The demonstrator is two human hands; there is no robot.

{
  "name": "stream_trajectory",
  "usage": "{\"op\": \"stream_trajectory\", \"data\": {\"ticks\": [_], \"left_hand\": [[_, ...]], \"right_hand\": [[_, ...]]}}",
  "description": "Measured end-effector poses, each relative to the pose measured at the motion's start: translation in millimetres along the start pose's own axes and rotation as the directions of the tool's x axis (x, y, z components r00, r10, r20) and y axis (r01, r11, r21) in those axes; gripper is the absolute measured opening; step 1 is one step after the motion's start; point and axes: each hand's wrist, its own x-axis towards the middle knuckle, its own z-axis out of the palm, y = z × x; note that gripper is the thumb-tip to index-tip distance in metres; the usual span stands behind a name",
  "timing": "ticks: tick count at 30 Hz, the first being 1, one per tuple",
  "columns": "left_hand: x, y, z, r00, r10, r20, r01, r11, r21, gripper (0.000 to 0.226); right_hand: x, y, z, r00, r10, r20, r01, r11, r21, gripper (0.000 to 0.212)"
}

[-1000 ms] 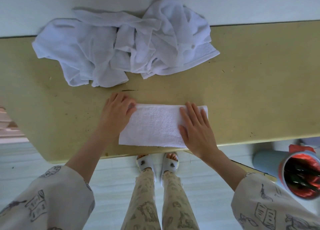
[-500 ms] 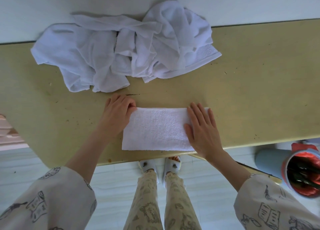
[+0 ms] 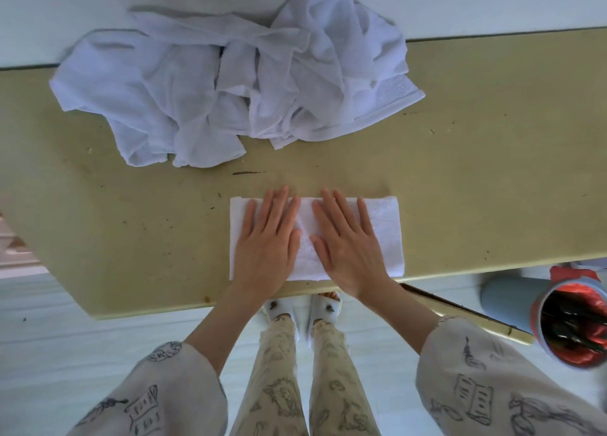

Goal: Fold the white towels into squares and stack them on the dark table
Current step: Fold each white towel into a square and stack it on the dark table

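We list: an olive-yellow table (image 3: 476, 173) against a pale wall (image 3: 98, 8), pale floor below. Upper centre: a heap of crumpled white towels (image 3: 230, 84). Lower centre, by the near edge: a folded white towel (image 3: 381, 228), our left hand (image 3: 267, 242) and right hand (image 3: 348, 248) flat on it, fingers straight. Lower right: a red-lined bin (image 3: 571, 324).
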Motion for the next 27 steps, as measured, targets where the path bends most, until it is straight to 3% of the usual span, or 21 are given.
{"op": "stream_trajectory", "data": {"ticks": [4, 10, 12, 15, 20, 27], "left_hand": [[-6, -25, 2, 0.998, -0.06, 0.017, 0.059, 0.996, 0.061, 0.05], [-18, -55, -12, 0.98, -0.2, -0.002, 0.199, 0.979, -0.032, 0.055], [-22, -54, -19, 0.938, -0.341, -0.07, 0.331, 0.936, -0.121, 0.05], [-26, -39, -30, 0.81, -0.575, -0.119, 0.556, 0.816, -0.157, 0.039], [-14, -24, -41, 0.625, -0.774, 0.102, 0.757, 0.568, -0.324, 0.038], [-2, -17, -55, 0.635, -0.744, 0.207, 0.76, 0.556, -0.336, 0.023]], "right_hand": [[-11, 26, 3, 0.998, 0.03, 0.048, -0.026, 0.997, -0.078, 0.054], [-5, 31, -3, 0.995, 0.078, 0.064, -0.071, 0.992, -0.107, 0.056], [-4, 26, -4, 0.996, 0.078, 0.044, -0.074, 0.993, -0.094, 0.056], [-4, 7, -1, 0.999, 0.016, 0.035, -0.015, 0.999, -0.049, 0.055], [1, -6, 9, 0.998, 0.023, 0.057, -0.02, 0.999, -0.048, 0.057], [1, -6, 9, 0.998, 0.02, 0.064, -0.017, 0.999, -0.047, 0.057]]}}
